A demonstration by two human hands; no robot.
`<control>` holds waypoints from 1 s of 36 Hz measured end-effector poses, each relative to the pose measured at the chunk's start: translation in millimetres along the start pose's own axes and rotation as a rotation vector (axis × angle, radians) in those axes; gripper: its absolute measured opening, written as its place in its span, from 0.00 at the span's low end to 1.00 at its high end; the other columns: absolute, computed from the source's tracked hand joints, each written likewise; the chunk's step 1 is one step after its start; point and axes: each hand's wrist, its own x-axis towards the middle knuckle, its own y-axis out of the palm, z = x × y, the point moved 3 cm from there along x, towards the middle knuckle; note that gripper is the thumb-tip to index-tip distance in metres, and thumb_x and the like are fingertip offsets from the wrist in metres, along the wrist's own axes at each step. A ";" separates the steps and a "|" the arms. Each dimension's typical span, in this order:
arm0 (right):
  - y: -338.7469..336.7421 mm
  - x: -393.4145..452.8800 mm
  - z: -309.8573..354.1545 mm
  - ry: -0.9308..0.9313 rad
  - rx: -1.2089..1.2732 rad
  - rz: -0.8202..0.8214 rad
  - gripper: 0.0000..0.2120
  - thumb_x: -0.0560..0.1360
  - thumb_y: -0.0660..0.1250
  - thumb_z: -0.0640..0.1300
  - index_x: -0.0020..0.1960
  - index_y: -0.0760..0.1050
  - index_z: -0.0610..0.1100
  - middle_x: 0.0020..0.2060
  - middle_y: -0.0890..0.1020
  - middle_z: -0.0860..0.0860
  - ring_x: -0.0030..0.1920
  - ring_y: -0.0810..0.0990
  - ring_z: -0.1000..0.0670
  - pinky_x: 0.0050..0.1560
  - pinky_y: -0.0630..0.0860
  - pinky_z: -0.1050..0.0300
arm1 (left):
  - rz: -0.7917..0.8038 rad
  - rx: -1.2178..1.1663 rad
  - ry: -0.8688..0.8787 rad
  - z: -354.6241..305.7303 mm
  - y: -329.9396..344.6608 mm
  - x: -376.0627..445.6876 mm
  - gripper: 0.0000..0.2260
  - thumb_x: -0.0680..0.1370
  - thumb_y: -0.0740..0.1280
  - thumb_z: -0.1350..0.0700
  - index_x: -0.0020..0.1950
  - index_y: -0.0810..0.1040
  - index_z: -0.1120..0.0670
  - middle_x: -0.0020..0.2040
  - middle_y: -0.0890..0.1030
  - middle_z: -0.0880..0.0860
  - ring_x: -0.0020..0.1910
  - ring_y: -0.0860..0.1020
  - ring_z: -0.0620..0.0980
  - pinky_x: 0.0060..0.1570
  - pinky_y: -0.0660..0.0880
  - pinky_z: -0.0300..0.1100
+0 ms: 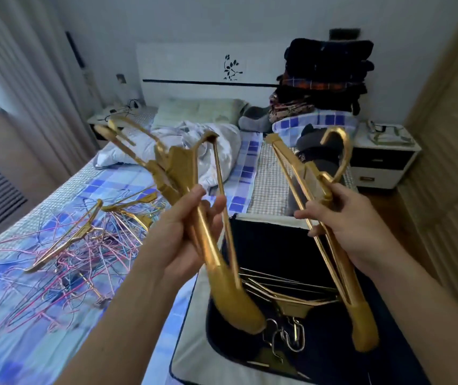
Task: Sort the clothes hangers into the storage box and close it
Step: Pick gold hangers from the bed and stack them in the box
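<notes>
Both hands are hovering over the storage box (266,245), which is sitting open on the bed (127,190). The left hand (186,234) is clenching its fingers around a bunch of gold hangers (191,173), their ends dipping into the box. The right hand (341,223) is gripping one gold hanger (305,176), its lower end reaching just past the box. Inside the box more gold hangers (289,295) are lying, perhaps with metal hooks. Left of the box, wire hangers (77,251) are sprawling in a tangle.
</notes>
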 end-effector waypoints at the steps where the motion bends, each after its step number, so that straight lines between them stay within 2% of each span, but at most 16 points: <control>1: 0.5 -2.1 0.3 0.014 0.000 -0.002 0.14 0.80 0.67 0.38 0.65 0.77 0.47 0.46 0.85 0.48 0.47 0.87 0.48 0.32 0.79 0.61 | 0.003 0.021 -0.002 3.4 -1.7 0.1 0.04 0.70 0.74 0.58 0.41 0.84 0.58 0.37 0.81 0.53 0.39 0.85 0.49 0.30 0.80 0.40; 3: 4.0 -6.4 1.9 0.041 0.010 -0.003 0.14 0.82 0.65 0.39 0.66 0.76 0.47 0.50 0.83 0.48 0.47 0.87 0.47 0.29 0.77 0.61 | -0.001 0.081 0.014 14.6 -5.2 1.3 0.06 0.74 0.72 0.58 0.47 0.84 0.59 0.42 0.83 0.56 0.38 0.84 0.51 0.34 0.81 0.43; 6: 18.0 -10.7 5.5 0.066 0.025 0.008 0.12 0.83 0.62 0.41 0.65 0.75 0.45 0.54 0.81 0.46 0.45 0.87 0.48 0.31 0.80 0.59 | -0.020 0.222 0.070 35.1 -9.7 2.4 0.07 0.81 0.65 0.62 0.59 0.75 0.60 0.47 0.85 0.59 0.42 0.85 0.56 0.40 0.82 0.47; 9: 40.5 -15.8 9.4 0.111 0.021 0.030 0.10 0.83 0.61 0.42 0.63 0.76 0.45 0.49 0.85 0.43 0.45 0.87 0.48 0.45 0.85 0.48 | -0.026 0.320 0.099 58.6 -7.8 0.0 0.06 0.80 0.66 0.67 0.54 0.77 0.59 0.51 0.86 0.60 0.51 0.85 0.59 0.46 0.84 0.55; 10: 48.3 -17.9 10.9 0.142 0.046 0.062 0.09 0.84 0.60 0.43 0.62 0.76 0.46 0.46 0.86 0.44 0.44 0.86 0.46 0.45 0.84 0.44 | -0.002 0.332 0.097 67.1 -4.3 -1.1 0.06 0.77 0.67 0.67 0.52 0.79 0.59 0.50 0.86 0.59 0.52 0.85 0.58 0.49 0.83 0.57; 11: 57.7 -19.3 12.4 0.176 0.094 0.099 0.08 0.84 0.60 0.44 0.60 0.76 0.46 0.44 0.86 0.45 0.41 0.85 0.45 0.40 0.82 0.44 | 0.031 0.343 0.097 73.4 -1.5 -2.3 0.07 0.75 0.69 0.67 0.51 0.80 0.59 0.50 0.85 0.59 0.52 0.85 0.58 0.50 0.82 0.58; 14: 69.7 -20.8 16.2 0.186 0.038 0.110 0.07 0.84 0.60 0.46 0.55 0.76 0.46 0.37 0.84 0.47 0.33 0.82 0.49 0.31 0.78 0.50 | 0.108 0.401 0.075 86.4 3.7 -4.1 0.12 0.79 0.64 0.70 0.60 0.79 0.60 0.54 0.84 0.60 0.53 0.83 0.56 0.51 0.81 0.57; 17: 70.4 -19.7 14.8 0.163 -0.059 0.100 0.08 0.84 0.61 0.49 0.54 0.78 0.50 0.40 0.86 0.50 0.38 0.86 0.49 0.33 0.82 0.51 | 0.130 0.443 0.070 88.8 4.8 -4.4 0.16 0.80 0.61 0.70 0.63 0.80 0.57 0.55 0.84 0.61 0.54 0.84 0.57 0.49 0.81 0.52; 19: 69.4 -20.2 12.8 0.193 -0.037 0.122 0.08 0.84 0.61 0.49 0.53 0.77 0.50 0.39 0.85 0.49 0.37 0.86 0.47 0.31 0.82 0.49 | 0.137 0.450 0.066 88.1 5.3 -4.7 0.16 0.80 0.62 0.69 0.62 0.81 0.57 0.54 0.84 0.60 0.53 0.85 0.57 0.49 0.81 0.52; 21: 65.9 -18.2 10.4 0.190 -0.036 0.116 0.06 0.83 0.61 0.47 0.54 0.77 0.48 0.40 0.85 0.47 0.38 0.85 0.44 0.34 0.82 0.46 | 0.119 0.448 0.049 86.0 3.7 -3.5 0.14 0.81 0.62 0.68 0.63 0.80 0.57 0.57 0.85 0.60 0.56 0.84 0.58 0.50 0.82 0.54; 23: 52.4 -9.0 8.1 0.071 -0.215 0.034 0.05 0.81 0.65 0.44 0.55 0.79 0.48 0.42 0.85 0.48 0.43 0.84 0.46 0.42 0.79 0.51 | 0.059 0.432 0.033 79.7 -2.9 0.7 0.13 0.82 0.60 0.68 0.65 0.76 0.59 0.59 0.84 0.61 0.59 0.84 0.59 0.51 0.83 0.55; 25: 28.7 3.2 4.4 -0.009 -0.475 -0.067 0.08 0.77 0.70 0.43 0.56 0.81 0.46 0.45 0.85 0.49 0.47 0.82 0.47 0.44 0.72 0.57 | 0.005 0.402 0.012 67.4 -11.0 4.0 0.13 0.83 0.60 0.69 0.67 0.72 0.62 0.58 0.85 0.61 0.57 0.84 0.60 0.48 0.84 0.54; 27: 2.5 14.7 3.3 0.017 -0.648 -0.118 0.11 0.75 0.72 0.42 0.57 0.82 0.46 0.49 0.85 0.46 0.52 0.81 0.43 0.49 0.74 0.55 | -0.028 0.429 0.015 49.5 -19.0 6.7 0.13 0.82 0.60 0.69 0.67 0.71 0.64 0.57 0.85 0.61 0.55 0.85 0.60 0.44 0.84 0.51; 29: -20.5 24.8 5.9 0.027 -0.816 -0.130 0.09 0.75 0.72 0.41 0.55 0.83 0.46 0.50 0.84 0.44 0.54 0.80 0.39 0.54 0.76 0.50 | -0.063 0.489 0.025 27.8 -27.8 9.5 0.12 0.81 0.61 0.70 0.65 0.72 0.64 0.55 0.85 0.62 0.50 0.86 0.58 0.40 0.83 0.49; 32: -38.0 34.4 16.9 -0.041 -1.039 0.040 0.08 0.74 0.70 0.39 0.45 0.81 0.52 0.43 0.83 0.48 0.49 0.81 0.42 0.51 0.77 0.48 | -0.115 0.587 0.033 -7.8 -37.7 13.4 0.12 0.80 0.63 0.69 0.64 0.73 0.65 0.52 0.86 0.61 0.40 0.85 0.55 0.37 0.83 0.47; 36: -25.1 34.4 31.0 -0.191 -1.207 0.538 0.09 0.77 0.68 0.39 0.45 0.80 0.54 0.42 0.83 0.56 0.48 0.81 0.55 0.59 0.76 0.49 | -0.080 0.598 -0.072 -31.7 -40.5 11.7 0.15 0.75 0.66 0.67 0.62 0.76 0.65 0.51 0.86 0.61 0.42 0.85 0.56 0.40 0.84 0.47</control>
